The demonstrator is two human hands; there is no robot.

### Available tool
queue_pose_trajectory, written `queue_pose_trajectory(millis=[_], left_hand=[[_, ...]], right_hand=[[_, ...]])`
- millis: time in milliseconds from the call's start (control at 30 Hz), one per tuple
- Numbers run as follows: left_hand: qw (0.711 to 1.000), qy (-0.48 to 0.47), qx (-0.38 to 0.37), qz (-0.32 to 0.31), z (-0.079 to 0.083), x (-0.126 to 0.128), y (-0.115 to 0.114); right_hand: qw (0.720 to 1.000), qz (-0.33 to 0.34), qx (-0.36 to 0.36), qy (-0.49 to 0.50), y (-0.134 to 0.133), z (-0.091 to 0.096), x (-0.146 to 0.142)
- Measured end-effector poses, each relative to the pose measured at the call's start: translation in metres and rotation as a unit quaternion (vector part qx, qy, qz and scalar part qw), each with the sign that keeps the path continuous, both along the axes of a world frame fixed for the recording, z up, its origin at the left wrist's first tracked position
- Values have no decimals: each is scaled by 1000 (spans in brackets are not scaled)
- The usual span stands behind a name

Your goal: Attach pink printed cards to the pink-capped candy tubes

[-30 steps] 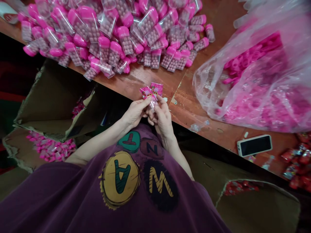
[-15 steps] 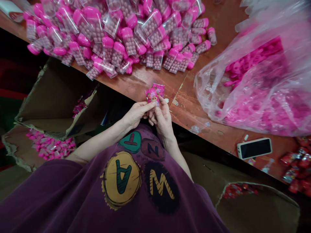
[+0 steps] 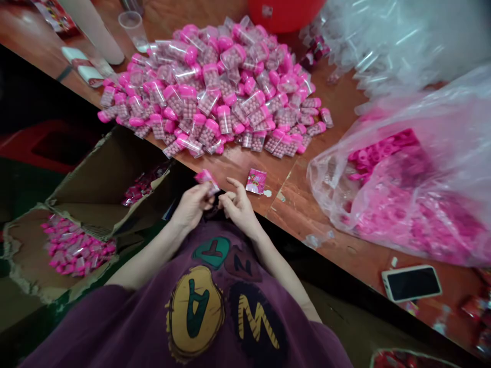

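Observation:
My left hand (image 3: 194, 203) pinches a small pink printed packet (image 3: 207, 180), held just off the table's front edge. The packet looks slightly tilted and blurred. Beside it, my right hand (image 3: 241, 208) has its index finger stretched out and the other fingers partly curled, with nothing visible in them. Another pink packet (image 3: 256, 181) lies flat on the table edge, a little beyond my right hand. Farther back is a large heap of clear jars (image 3: 224, 120) with pink caps, filled with small pale pink balls.
On the right lies a clear plastic bag (image 3: 326, 186) of pink plastic parts, with a phone (image 3: 411, 282) in front. Clear plastic pieces (image 3: 387, 43) and a red container (image 3: 286, 13) are at the back. A plastic cup (image 3: 134, 31) stands back left. Cardboard boxes (image 3: 86, 197) sit below left.
My hands have moved apart. One pink packet now lies on the table, while the other has gone left in my left hand. The view has shifted to show more of the table's back.

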State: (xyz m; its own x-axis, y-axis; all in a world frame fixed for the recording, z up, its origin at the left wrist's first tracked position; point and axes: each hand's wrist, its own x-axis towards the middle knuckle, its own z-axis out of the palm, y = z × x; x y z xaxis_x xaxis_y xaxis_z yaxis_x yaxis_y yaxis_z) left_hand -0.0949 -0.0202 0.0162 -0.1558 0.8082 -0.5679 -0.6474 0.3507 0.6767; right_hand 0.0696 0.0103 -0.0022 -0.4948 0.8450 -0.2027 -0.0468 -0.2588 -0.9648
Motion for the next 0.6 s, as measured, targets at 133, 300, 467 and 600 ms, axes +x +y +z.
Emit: queue_pose_trajectory(millis=[133,300,467,600], left_hand=[[955,37,-126,267,-19,-82,-18],[939,77,-167,292,-30,-92,-20],[989,47,-61,127,-8,-12,14],[1000,11,5,17,2,23,38]], right_hand=[[965,-10,205,-165,49,13,0],[877,-108,343,-319,131,14,-11],[768,-76,395,-498,178,15,-36],[736,-80,423,-522,175,12,-22]])
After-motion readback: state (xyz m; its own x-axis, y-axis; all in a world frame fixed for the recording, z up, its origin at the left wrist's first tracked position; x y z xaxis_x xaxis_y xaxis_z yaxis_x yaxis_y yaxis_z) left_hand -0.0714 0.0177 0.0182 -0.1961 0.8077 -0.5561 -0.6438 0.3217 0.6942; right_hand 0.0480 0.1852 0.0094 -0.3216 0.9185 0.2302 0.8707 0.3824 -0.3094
